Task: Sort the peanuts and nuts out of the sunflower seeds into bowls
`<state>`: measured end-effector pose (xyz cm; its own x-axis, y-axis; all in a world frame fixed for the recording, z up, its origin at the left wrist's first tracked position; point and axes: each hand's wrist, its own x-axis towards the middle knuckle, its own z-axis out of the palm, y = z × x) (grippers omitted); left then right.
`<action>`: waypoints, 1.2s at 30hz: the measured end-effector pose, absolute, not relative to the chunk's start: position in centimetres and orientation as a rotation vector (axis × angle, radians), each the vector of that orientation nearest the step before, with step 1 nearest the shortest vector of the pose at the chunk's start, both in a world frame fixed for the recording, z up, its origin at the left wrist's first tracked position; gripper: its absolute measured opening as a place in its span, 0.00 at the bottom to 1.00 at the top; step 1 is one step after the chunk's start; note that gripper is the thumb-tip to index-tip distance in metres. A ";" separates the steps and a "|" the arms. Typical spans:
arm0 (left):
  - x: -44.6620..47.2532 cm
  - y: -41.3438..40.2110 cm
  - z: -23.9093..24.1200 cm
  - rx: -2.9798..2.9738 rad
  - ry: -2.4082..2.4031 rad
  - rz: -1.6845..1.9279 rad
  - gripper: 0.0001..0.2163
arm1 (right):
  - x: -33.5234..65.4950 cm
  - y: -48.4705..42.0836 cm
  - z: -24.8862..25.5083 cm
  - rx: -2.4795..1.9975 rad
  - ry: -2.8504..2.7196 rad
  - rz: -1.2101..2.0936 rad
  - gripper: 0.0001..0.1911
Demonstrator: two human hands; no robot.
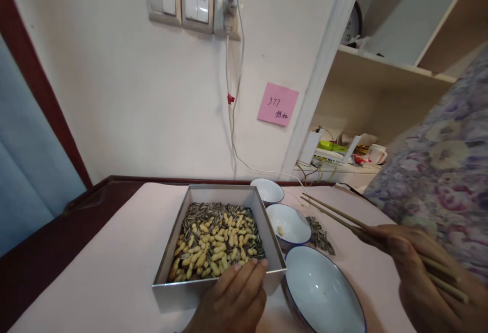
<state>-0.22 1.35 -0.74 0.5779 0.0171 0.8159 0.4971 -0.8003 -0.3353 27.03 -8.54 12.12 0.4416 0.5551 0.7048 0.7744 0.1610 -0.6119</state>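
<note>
Picking smooth peanuts (218, 255) out of the striped seeds (206, 211) in the metal box (179, 297) calls, I judge, for 2 chopsticks (335, 210) with even tips, closing across a shell's narrow waist with light pressure; taking the top ones first should disturb fewer seeds, and a low release over a bowl limits bouncing. The middle bowl (293, 221) of 3 holds a small pale piece, seemingly 1 peanut, with a pile of loose seeds (321, 236) just beside it. The right hand (423, 272) is closed around the chopsticks, which point forward and leftward, their tips slightly apart near the middle bowl. The left hand (236, 297) lays its fingers together over the box's near rim; its thumb is hidden, so whether it grips I cannot tell.
</note>
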 end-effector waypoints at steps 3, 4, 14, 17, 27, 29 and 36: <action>-0.1 1.4 -0.7 -2.256 -0.401 -1.170 0.11 | 26.2 -8.0 12.1 -1.438 -1.230 -0.163 0.14; -0.1 1.3 -0.7 -2.249 -0.396 -1.182 0.10 | 25.7 -7.7 12.2 -1.411 -1.246 -0.133 0.14; -0.1 1.0 -1.2 -2.247 -0.459 -1.127 0.05 | 19.5 -1.1 11.2 -1.220 -1.725 0.240 0.14; 0.0 1.0 -1.3 -2.228 -0.480 -1.144 0.05 | 18.9 1.0 11.1 -1.246 -1.771 0.287 0.17; 0.3 1.2 -1.1 -2.179 -0.465 -1.177 0.05 | 18.5 3.7 10.2 -1.282 -1.854 0.364 0.19; 0.3 1.1 -1.2 -2.185 -0.476 -1.171 0.05 | 18.5 3.7 10.2 -1.265 -1.853 0.344 0.20; 0.2 1.1 -1.3 -2.205 -0.457 -1.150 0.05 | 19.1 2.0 10.7 -1.196 -1.824 0.242 0.17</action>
